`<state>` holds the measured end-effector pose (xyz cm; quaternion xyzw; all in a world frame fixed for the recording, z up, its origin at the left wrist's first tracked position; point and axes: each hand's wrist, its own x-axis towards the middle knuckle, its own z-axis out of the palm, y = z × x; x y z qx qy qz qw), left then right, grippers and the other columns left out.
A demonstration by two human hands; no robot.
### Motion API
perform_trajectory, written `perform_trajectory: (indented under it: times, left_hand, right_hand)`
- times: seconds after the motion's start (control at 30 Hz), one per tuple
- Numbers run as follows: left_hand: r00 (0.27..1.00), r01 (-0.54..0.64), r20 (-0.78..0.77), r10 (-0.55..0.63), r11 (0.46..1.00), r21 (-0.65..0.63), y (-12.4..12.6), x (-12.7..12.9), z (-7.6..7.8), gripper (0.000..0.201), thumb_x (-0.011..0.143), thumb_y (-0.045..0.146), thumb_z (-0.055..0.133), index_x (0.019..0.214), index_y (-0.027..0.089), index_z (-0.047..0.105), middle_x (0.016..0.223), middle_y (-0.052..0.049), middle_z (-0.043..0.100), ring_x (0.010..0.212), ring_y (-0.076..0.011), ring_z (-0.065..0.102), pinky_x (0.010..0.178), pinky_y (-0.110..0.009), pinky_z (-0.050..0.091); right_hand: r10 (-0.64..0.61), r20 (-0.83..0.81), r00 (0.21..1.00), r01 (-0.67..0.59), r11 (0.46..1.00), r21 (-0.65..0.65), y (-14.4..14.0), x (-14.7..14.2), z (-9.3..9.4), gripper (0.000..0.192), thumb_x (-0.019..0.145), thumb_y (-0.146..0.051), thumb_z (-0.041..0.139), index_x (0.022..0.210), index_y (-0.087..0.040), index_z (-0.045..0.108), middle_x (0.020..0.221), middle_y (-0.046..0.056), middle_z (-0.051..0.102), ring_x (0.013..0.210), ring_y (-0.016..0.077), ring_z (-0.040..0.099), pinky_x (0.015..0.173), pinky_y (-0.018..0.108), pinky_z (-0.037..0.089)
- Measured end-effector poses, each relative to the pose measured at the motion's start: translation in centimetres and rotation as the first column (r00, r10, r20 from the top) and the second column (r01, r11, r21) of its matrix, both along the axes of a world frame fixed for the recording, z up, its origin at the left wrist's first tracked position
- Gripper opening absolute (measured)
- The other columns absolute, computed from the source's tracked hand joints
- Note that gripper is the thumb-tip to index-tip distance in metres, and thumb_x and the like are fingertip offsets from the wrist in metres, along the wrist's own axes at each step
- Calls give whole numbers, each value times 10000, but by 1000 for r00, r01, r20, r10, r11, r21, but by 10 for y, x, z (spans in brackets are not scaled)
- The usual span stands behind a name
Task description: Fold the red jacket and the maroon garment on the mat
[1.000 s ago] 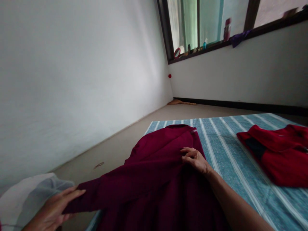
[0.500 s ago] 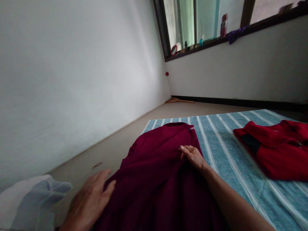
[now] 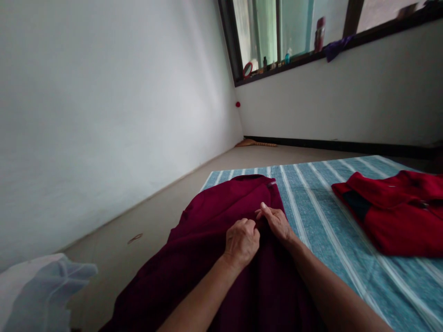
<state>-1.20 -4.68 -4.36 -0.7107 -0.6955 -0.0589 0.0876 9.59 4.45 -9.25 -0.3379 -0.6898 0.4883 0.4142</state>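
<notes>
A maroon garment (image 3: 214, 212) lies spread over a blue-and-white striped cloth (image 3: 321, 203), its near part reaching the bottom of the view. My left hand (image 3: 242, 240) rests on the garment's middle with curled fingers, closed on its fabric. Right beside it, my right hand (image 3: 277, 223) is near the garment's right edge, thumb raised and fingers bent in on the fabric. What lies between the two hands is partly hidden by the fingers.
A folded red garment (image 3: 408, 216) lies on the striped cloth at right. White translucent material (image 3: 44, 290) is at lower left. A thin loop (image 3: 134, 238) and a broom (image 3: 256, 143) lie on the floor. Walls rise at left and behind; small items line the windowsill (image 3: 294, 64).
My left hand has moved right from the garment's left side to its middle, next to my right hand, and its fingers have closed. The right hand has stayed nearly in place, its thumb now raised.
</notes>
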Motion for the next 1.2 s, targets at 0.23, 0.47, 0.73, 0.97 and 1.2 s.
perform_trajectory:
  times: [0.23, 0.47, 0.73, 0.97, 1.2]
  left_hand:
    - [991, 94, -93, -96, 995, -19, -8, 11, -14, 155, 832, 101, 448, 794, 176, 578, 800, -65, 596, 804, -222, 567, 672, -321, 465]
    - [993, 83, -81, -89, 994, -73, -16, 17, -22, 177, 849, 117, 425, 814, 173, 589, 825, -70, 597, 799, -218, 579, 649, -319, 488]
    - [997, 73, -26, -74, 997, -26, -51, -9, -12, 100, 861, 238, 501, 793, 194, 559, 837, -41, 581, 800, -199, 560, 756, -324, 477]
    - [997, -79, -12, 79, 987, -139, -126, -93, 11, 132, 866, 281, 492, 823, 204, 590, 823, -26, 584, 780, -168, 580, 692, -254, 465]
    - [949, -298, 93, 301, 953, -43, -177, -161, 20, 328, 854, 483, 426, 786, 228, 623, 819, -32, 618, 779, -188, 607, 746, -292, 460]
  right_hand:
    - [-43, 4, 999, 43, 999, 16, 1, -1, -5, 634, 875, -643, 288, 655, -185, 668, 815, 64, 690, 871, 216, 627, 882, 320, 429]
    - [-28, 128, 991, 6, 985, 171, -2, -4, -9, 396, 842, -508, 464, 776, -196, 699, 869, 55, 693, 881, 219, 622, 896, 350, 421]
    - [-71, 300, 951, -43, 934, 354, -1, -7, -22, 256, 744, -314, 599, 939, -185, 703, 1104, 100, 641, 1077, 258, 545, 973, 406, 361]
    - [-95, 366, 926, -78, 899, 432, 0, -7, -29, 259, 746, -275, 605, 964, -168, 695, 1136, 112, 626, 1079, 263, 540, 963, 399, 375]
    - [-110, 387, 916, -99, 871, 482, -1, -6, -33, 279, 780, -290, 577, 987, -136, 683, 1125, 127, 627, 1074, 276, 539, 955, 415, 384]
